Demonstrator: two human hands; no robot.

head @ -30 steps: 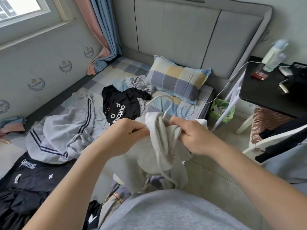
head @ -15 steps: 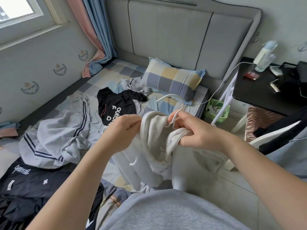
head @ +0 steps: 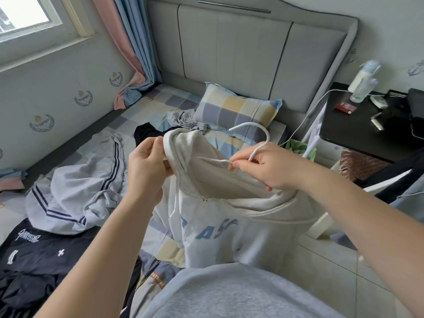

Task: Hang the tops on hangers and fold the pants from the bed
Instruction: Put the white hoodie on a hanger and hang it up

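Daylight comes from a window (head: 25,17) at upper left, with pink and blue curtains (head: 128,42) beside it. The pale wall (head: 68,72) carries small crest prints. A grey padded headboard (head: 252,58) stands behind the bed (head: 158,104), a black desk (head: 351,134) at right, over what seems a tiled floor (head: 325,267).

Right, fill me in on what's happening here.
A person is fitting a white hoodie onto a white hanger. The left hand pinches the hood's edge while the right hand grips the hanger just under its hook, which pokes up from the neck opening. The hoodie hangs in front of them. A grey striped garment and dark clothes lie on the bed, not yet sorted.
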